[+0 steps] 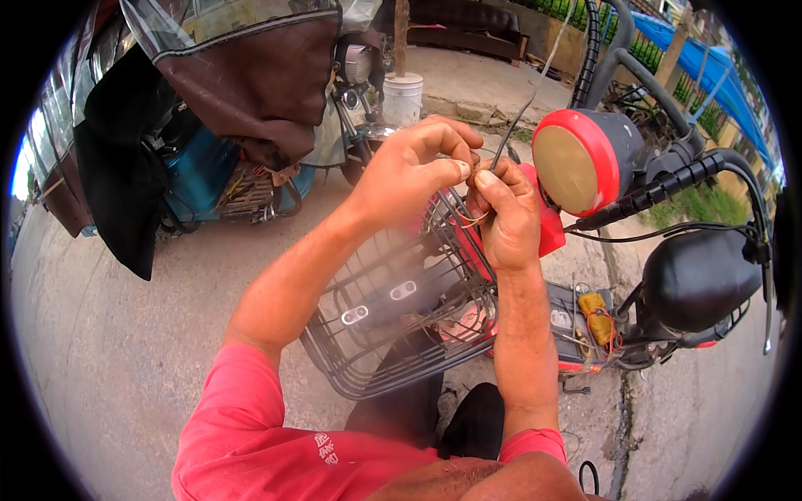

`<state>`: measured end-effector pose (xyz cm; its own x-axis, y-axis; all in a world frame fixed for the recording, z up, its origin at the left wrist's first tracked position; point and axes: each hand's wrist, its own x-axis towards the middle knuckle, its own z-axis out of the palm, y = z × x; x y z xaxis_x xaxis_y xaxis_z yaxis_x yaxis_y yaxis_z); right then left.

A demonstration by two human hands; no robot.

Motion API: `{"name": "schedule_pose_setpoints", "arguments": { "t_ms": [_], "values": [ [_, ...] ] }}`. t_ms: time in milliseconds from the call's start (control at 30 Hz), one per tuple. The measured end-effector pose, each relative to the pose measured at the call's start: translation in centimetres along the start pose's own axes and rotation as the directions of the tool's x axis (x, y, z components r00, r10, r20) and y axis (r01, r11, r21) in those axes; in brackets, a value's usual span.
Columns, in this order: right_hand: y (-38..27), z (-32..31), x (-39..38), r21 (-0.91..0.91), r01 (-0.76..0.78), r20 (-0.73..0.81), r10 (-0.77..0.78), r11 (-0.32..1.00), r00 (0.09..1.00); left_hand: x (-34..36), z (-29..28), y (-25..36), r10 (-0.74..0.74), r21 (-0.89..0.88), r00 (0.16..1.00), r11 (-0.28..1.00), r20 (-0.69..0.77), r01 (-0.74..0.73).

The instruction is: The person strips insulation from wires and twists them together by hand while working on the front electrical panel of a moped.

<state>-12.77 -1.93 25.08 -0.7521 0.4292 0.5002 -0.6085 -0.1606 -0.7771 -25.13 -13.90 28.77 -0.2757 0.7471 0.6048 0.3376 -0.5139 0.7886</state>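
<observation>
From the head view, both hands meet at close range above the wire basket [361,355] and just left of the red-rimmed headlight [576,163]. The right hand [511,221] has thumb and forefinger pressed together, apparently pinching the lower end of the dark cable [505,140], which runs upward from there toward the top of the picture. The left hand [408,171] has thumb and forefinger closed at a point just beside it, seemingly on a fine strand; the fingertips hide what exactly lies between them, so I cannot tell. Thin coppery wires [473,223] curve below the joined fingers, in front of the basket's bars. For fine work like this, the right pinch is best kept firm and close to the cable's end, so that the strand does not swing, while the left fingertips work in small, light turns; a hard pull could snap thin wire or drag it out of the grip. Keeping the coppery loop clear of the basket bars would probably avoid a snag. A yellow bundle [595,318] with reddish wire around it lies on the footboard [561,321], well apart from both hands.
</observation>
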Motion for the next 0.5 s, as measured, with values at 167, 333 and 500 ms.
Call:
{"name": "schedule_pose_setpoints", "arguments": {
  "t_ms": [167, 333, 500],
  "values": [
    [0.06, 0.52, 0.01, 0.059, 0.007, -0.015, -0.006, 0.998, 1.000, 0.29, 0.01, -0.64, -0.134, -0.272, 0.989, 0.956, -0.060, 0.113],
    [0.02, 0.33, 0.10, 0.141, -0.066, 0.006, 0.066, 0.988, 0.998, 0.30, -0.45, -0.30, -0.047, -0.196, 0.995, 0.980, -0.088, 0.029],
    [0.03, 0.41, 0.17, 0.185, -0.071, 0.009, 0.071, 0.980, 0.997, 0.24, -0.39, -0.04, -0.017, -0.079, 0.999, 0.997, -0.051, 0.013]
  ]
}}
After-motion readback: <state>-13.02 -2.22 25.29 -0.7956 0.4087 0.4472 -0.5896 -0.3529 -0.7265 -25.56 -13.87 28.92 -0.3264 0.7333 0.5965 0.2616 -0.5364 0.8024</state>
